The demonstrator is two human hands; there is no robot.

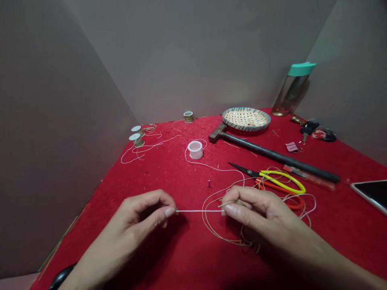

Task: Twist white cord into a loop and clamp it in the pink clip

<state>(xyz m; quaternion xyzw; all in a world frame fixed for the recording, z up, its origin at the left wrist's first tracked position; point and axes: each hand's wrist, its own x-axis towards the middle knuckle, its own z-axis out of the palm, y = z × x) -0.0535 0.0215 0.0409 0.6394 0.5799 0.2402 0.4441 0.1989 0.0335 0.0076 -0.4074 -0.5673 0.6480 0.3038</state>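
String [198, 210] stretches taut just above the red surface [169, 177], pinched at each end: my left hand [142, 213] closes thumb and forefinger on one end, my right hand [250, 207] on the other, together with tan cord loops [217, 229]. It looks thin, limp and light, likely slippery, so fingertip pinches near the ends suit it best. Scissors [272, 179] lie just beyond.
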